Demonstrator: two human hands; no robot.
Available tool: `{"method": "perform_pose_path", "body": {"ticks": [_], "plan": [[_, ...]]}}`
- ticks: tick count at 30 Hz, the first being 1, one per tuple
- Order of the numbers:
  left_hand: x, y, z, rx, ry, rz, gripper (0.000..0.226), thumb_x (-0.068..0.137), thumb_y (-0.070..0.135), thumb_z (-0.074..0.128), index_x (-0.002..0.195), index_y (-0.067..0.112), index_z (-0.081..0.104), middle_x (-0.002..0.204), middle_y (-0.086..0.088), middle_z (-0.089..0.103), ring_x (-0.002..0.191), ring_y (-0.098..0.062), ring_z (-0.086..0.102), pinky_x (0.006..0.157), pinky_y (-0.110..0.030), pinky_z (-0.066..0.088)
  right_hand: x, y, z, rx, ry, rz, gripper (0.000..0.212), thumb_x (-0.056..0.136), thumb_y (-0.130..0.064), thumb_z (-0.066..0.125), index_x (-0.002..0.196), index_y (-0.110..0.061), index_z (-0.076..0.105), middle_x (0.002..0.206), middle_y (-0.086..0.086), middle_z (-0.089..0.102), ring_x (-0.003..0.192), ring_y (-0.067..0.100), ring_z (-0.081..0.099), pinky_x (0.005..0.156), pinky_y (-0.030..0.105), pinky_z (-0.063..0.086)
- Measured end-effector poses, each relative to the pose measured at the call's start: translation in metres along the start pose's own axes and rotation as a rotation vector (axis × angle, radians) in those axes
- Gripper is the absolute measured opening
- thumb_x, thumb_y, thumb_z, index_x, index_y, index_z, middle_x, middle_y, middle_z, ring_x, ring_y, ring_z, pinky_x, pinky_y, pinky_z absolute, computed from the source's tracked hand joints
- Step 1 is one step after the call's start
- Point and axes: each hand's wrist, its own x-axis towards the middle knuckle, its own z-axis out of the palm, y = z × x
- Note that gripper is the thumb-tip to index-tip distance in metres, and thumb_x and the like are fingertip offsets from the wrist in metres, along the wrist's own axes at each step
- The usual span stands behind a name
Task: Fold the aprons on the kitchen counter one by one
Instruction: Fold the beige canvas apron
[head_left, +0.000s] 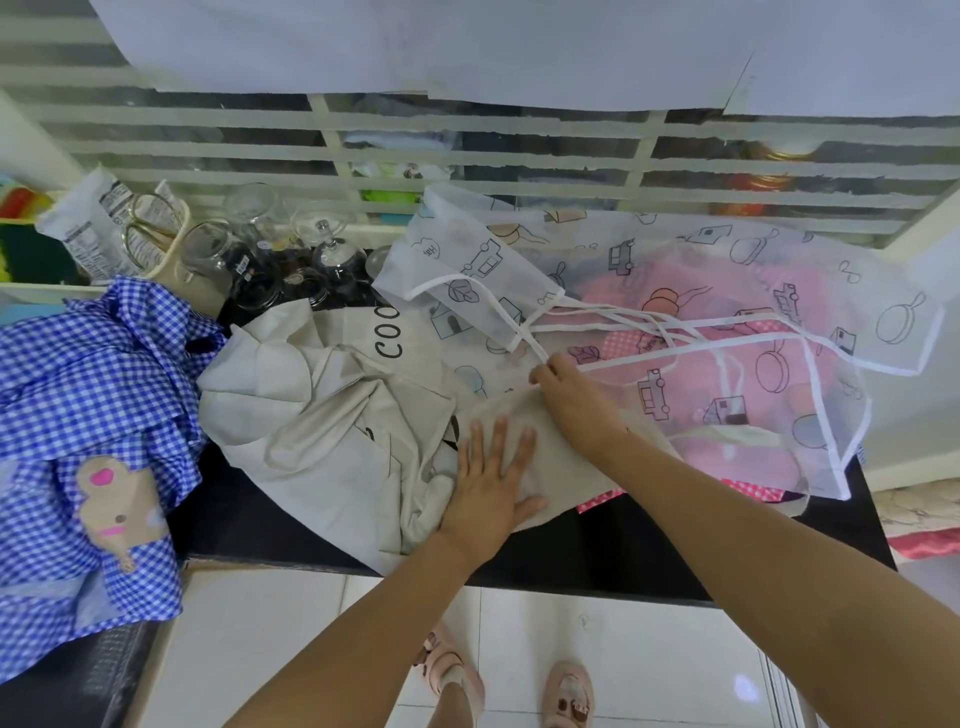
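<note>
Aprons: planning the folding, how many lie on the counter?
4: blue gingham apron at left, beige apron in the centre, sheer printed apron at right, pink checked apron beneath it. More may be hidden.

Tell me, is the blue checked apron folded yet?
Not folded. The blue checked apron lies crumpled in a bunched heap at the left end of the counter, its cloth full of loose wrinkles.

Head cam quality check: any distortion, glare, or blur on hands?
Head view: fisheye bows the white window bars and black counter edge; light soft, shadows faint; glare spot on the white floor tile; left hand and right hand, pinching the thin white apron tie, both sharp.
</note>
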Motion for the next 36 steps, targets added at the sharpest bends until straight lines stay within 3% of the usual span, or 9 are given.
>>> {"method": "perform_pose_path", "body": {"ticks": [4, 6, 8, 11, 14, 18, 25, 31, 36], "plan": [[0.007, -0.006, 0.005, -0.073, -0.008, -0.078, 0.1, 0.077, 0.081, 0.02, 0.154, 0.018, 0.004, 0.148, -0.031, 0.029, 0.135, -0.048, 0.031, 0.112, -0.055, 0.025, -0.032, 0.018, 0.022, -0.079, -0.19, -0.219, 0.051, 0.1, -0.044, 0.029, 0.144, -0.02, 0.039, 0.154, 0.005, 0.031, 0.142, 0.021, 0.027, 0.117, 0.042, 0.016], [0.007, -0.007, 0.007, -0.087, -0.017, -0.068, 0.106, 0.072, 0.085, 0.023, 0.154, 0.018, 0.009, 0.151, -0.03, 0.02, 0.138, -0.045, 0.02, 0.113, -0.054, 0.013, -0.043, 0.034, 0.026, -0.074, -0.297, -0.086, 0.066, 0.093, -0.064, 0.007, 0.152, -0.034, 0.004, 0.16, -0.007, -0.005, 0.147, 0.012, -0.007, 0.119, 0.04, -0.001], [0.007, -0.005, 0.004, -0.091, -0.008, -0.066, 0.115, 0.064, 0.089, 0.026, 0.154, 0.02, 0.005, 0.155, -0.028, 0.009, 0.142, -0.04, 0.007, 0.112, -0.054, 0.0, -0.039, 0.043, 0.023, -0.056, -0.36, 0.045, 0.07, 0.085, -0.071, -0.004, 0.147, -0.04, -0.015, 0.156, -0.013, -0.019, 0.145, 0.01, -0.016, 0.119, 0.036, -0.007], [0.005, -0.003, 0.0, -0.074, -0.059, -0.055, 0.122, 0.049, 0.093, 0.017, 0.139, 0.03, -0.038, 0.15, -0.019, -0.036, 0.137, -0.031, -0.036, 0.105, -0.05, -0.029, -0.017, 0.037, 0.014, -0.055, -0.426, 0.102, 0.068, 0.094, -0.063, 0.011, 0.15, -0.031, -0.011, 0.159, -0.009, -0.014, 0.147, 0.014, -0.012, 0.118, 0.039, -0.006], [0.005, -0.002, -0.003, -0.095, -0.112, -0.062, 0.124, 0.044, 0.094, 0.016, 0.13, 0.032, -0.047, 0.142, -0.016, -0.048, 0.131, -0.033, -0.045, 0.108, -0.055, -0.025, -0.009, 0.027, -0.004, -0.177, -0.487, 0.083, 0.077, 0.095, -0.061, 0.029, 0.153, -0.024, -0.006, 0.16, -0.003, -0.01, 0.147, 0.022, -0.012, 0.116, 0.05, -0.007], [0.005, -0.001, -0.007, -0.11, -0.169, -0.055, 0.132, 0.059, 0.091, 0.045, 0.136, 0.03, -0.042, 0.141, -0.015, -0.049, 0.13, -0.033, -0.045, 0.11, -0.057, -0.02, -0.044, 0.023, -0.018, -0.258, -0.537, -0.169, 0.105, 0.079, -0.067, 0.055, 0.152, -0.024, -0.009, 0.151, -0.005, -0.024, 0.139, 0.018, -0.025, 0.112, 0.049, -0.015], [-0.005, -0.001, -0.013, -0.008, -0.138, -0.006, 0.118, 0.068, 0.084, 0.037, 0.136, 0.023, -0.039, 0.145, -0.018, -0.041, 0.136, -0.036, -0.036, 0.105, -0.052, -0.027, -0.08, 0.028, -0.021, -0.216, -0.552, -0.218, 0.079, 0.096, -0.034, 0.048, 0.152, -0.02, -0.005, 0.16, 0.004, -0.009, 0.147, 0.022, -0.011, 0.112, 0.032, -0.016], [-0.029, 0.007, -0.009, -0.024, -0.059, 0.048, 0.073, 0.097, 0.014, 0.038, 0.151, 0.012, -0.011, 0.16, -0.01, -0.012, 0.148, -0.025, -0.008, 0.118, -0.031, -0.007, -0.076, 0.025, -0.03, -0.195, -0.565, -0.215, 0.082, 0.093, -0.042, 0.054, 0.153, -0.021, 0.003, 0.161, 0.004, 0.0, 0.148, 0.021, -0.002, 0.116, 0.034, -0.008], [-0.032, -0.005, -0.012, -0.155, -0.041, 0.143, 0.066, 0.1, 0.008, 0.037, 0.152, 0.019, -0.003, 0.161, -0.003, -0.003, 0.149, -0.022, -0.001, 0.115, -0.022, -0.004, -0.086, 0.03, -0.027, -0.17, -0.483, -0.23, 0.071, 0.097, -0.047, 0.044, 0.153, -0.022, 0.008, 0.161, 0.004, 0.003, 0.148, 0.022, -0.002, 0.111, 0.029, -0.014]]}}
